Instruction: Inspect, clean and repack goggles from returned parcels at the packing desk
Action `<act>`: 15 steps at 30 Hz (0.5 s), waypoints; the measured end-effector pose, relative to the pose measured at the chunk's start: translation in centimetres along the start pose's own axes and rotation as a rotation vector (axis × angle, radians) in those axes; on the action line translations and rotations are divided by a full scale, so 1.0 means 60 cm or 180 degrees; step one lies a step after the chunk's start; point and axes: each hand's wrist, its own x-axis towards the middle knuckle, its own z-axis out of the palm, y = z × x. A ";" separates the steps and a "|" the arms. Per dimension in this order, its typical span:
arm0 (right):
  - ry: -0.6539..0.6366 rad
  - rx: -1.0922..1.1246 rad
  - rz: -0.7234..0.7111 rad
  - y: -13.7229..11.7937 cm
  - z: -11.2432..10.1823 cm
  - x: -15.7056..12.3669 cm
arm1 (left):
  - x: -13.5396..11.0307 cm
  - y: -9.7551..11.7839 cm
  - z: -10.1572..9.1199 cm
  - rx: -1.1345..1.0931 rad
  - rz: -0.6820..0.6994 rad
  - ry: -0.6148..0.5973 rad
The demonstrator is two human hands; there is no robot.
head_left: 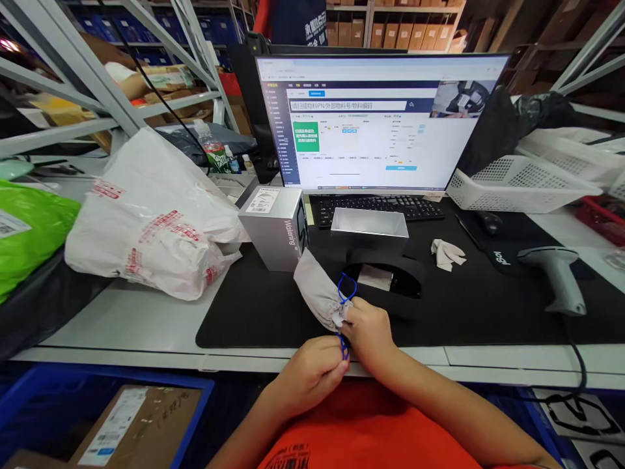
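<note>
I am pinching a blue drawstring [356,287] with the thumb and curled fingers of my left hand [313,370], while my right hand [370,331] is gripping the gathered mouth of a pale grey drawstring pouch [316,292]. The pouch is slanting over the black desk mat [266,319], its closed end reaching near a silver-grey "Wakening" box [273,238]. Beyond my right hand, an open black container [383,259] is sitting near the keyboard [420,208]; a handheld barcode scanner [559,273] is resting farther right.

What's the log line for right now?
left hand: pinching blue cord | right hand: holding gray drawstring pouch by its neck | nearby: "Wakening" box, barcode scanner
</note>
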 end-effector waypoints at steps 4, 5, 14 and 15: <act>-0.0379 -0.0044 -0.0269 0.001 -0.040 -0.006 | -0.020 -0.011 -0.013 -0.0162 -0.0316 0.0474; -0.0548 0.0069 -0.0431 0.007 -0.057 -0.010 | -0.026 -0.014 -0.017 -0.0183 -0.0429 0.0643; -0.0719 -0.0330 -0.1064 0.019 -0.102 -0.014 | -0.051 -0.019 -0.043 -0.0351 -0.0863 0.1248; -0.0907 -0.0460 -0.1073 0.012 -0.087 -0.012 | -0.051 -0.018 -0.043 -0.0365 -0.0869 0.1297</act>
